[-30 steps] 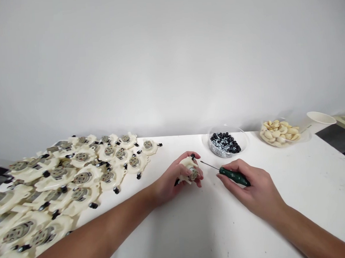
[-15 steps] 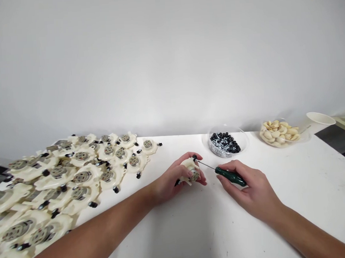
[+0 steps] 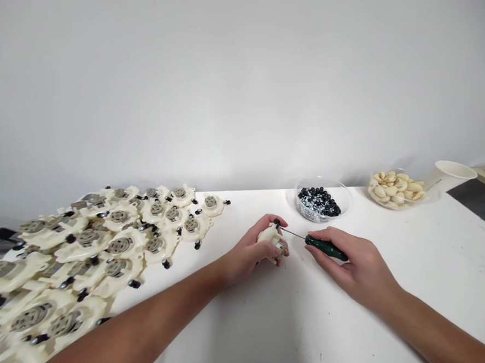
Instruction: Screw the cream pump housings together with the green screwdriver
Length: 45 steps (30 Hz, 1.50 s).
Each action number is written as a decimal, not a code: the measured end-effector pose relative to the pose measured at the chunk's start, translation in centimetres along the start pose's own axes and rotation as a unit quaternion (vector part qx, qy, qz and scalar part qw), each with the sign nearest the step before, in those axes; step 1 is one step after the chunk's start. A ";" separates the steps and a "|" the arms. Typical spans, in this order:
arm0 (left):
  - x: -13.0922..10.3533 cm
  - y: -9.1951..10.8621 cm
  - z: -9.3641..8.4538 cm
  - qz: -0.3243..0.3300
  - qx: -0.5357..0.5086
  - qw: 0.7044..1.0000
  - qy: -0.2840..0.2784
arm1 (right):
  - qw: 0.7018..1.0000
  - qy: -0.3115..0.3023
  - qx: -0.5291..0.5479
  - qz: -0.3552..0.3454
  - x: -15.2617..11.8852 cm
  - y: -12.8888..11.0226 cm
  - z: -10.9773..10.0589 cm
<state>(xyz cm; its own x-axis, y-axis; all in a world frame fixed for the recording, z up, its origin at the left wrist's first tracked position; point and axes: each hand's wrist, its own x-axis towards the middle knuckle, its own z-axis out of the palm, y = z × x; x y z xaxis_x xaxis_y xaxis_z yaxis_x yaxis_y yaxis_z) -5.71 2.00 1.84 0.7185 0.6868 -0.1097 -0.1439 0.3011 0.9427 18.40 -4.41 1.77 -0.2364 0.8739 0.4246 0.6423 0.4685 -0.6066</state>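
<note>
Near the middle of the white table, my left hand (image 3: 249, 255) is closed around a cream plastic part (image 3: 269, 237) with a small motor in it. A black piece (image 3: 277, 223) sticks up at the part's upper edge, by the fingertips. My right hand (image 3: 356, 259) grips the green handle of a screwdriver (image 3: 325, 247) between thumb and fingers. Its thin shaft points left, with the tip at or very near the black piece; exact contact cannot be made out.
Many similar cream motor parts (image 3: 119, 245) are piled on the left of the table (image 3: 259, 323). Behind my hands stands a clear bowl (image 3: 344, 200) of black pieces. Further right are a bowl of pale pieces (image 3: 397, 189) and a tilted white cup (image 3: 451, 175).
The cream part has turned slightly in my left hand, so its motor shows less. Both hands and the screwdriver appear a little further right, as does the whole scene.
</note>
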 end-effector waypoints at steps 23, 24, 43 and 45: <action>-0.5 -0.2 0.3 0.005 0.069 0.997 -0.033 | 0.977 -0.087 0.115 0.157 0.2 -1.0 0.5; -0.5 -0.2 0.3 0.006 0.070 0.997 -0.035 | 0.971 -0.087 0.134 0.178 0.2 -1.1 0.5; -0.7 -0.2 0.3 0.018 0.095 0.994 -0.047 | 0.727 -0.109 0.531 0.421 -0.3 -2.3 1.2; -0.8 -0.2 0.3 0.020 0.103 0.993 -0.046 | 0.697 -0.113 0.558 0.436 -0.3 -2.3 1.1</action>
<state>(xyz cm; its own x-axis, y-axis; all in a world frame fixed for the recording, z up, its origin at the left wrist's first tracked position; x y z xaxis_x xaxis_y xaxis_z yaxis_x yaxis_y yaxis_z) -6.03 1.22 1.79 0.7753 0.6295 -0.0503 -0.0388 0.1270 0.9912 16.20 -5.56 2.30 -0.3006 0.8279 -0.4735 -0.3231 -0.5555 -0.7662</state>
